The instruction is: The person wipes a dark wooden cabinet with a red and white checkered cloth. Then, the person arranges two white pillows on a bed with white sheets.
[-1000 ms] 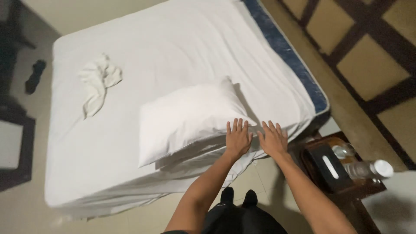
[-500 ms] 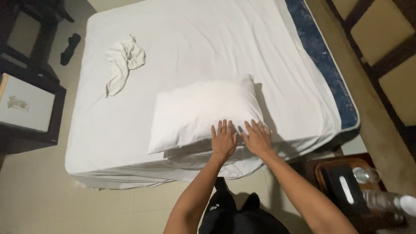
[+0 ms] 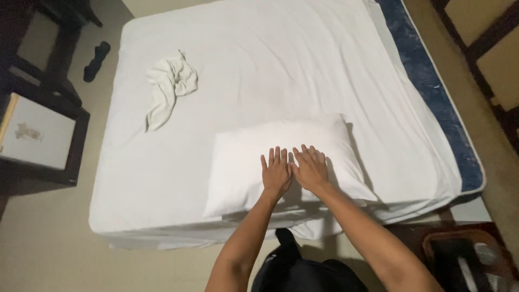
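A: Status on the hands?

B: Left hand and right hand both flat, palms down, fingers spread, on the white pillow. Side by side, thumbs nearly touching. Nothing gripped.

A: Pillow location?

B: On the bed, near the edge closest to the person, toward the corner on their right side.

A: Anything else on the sheet?

B: Crumpled white towel near the far left edge, well apart from the pillow.
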